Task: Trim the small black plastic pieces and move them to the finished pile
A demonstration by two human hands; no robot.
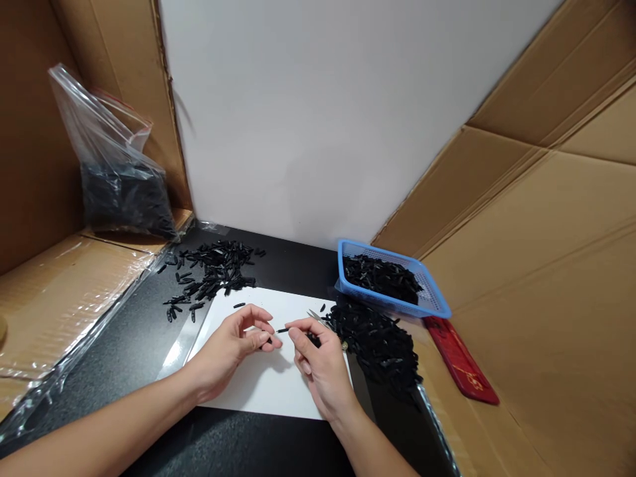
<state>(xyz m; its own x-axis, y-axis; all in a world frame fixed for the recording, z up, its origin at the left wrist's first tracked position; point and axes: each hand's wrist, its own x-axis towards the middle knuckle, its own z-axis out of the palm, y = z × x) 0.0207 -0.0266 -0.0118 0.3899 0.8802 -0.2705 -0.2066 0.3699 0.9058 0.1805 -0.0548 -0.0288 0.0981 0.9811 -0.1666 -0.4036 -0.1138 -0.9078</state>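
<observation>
Over a white sheet [238, 391], my left hand [238, 338] is closed in a pinch on a small black piece [269, 340], mostly covered by the fingers. My right hand [320, 358] faces it, thumb and index finger together on a thin black piece [282, 330] that points toward the left fingers. More black shows inside the right palm, too hidden to make out. Just behind the right hand, pointed metal blades [314, 314] lie on the sheet, like those of scissors. One loose black piece [239, 305] rests near the sheet's far edge.
A scattered heap of black pieces [223, 265] lies at the back left, and a dense black pile [380, 344] sits on the right. Behind that pile stands a blue basket [442, 301] of black pieces. A zip bag [124, 192], a red packet [462, 364] and cardboard walls [561, 232] flank the table.
</observation>
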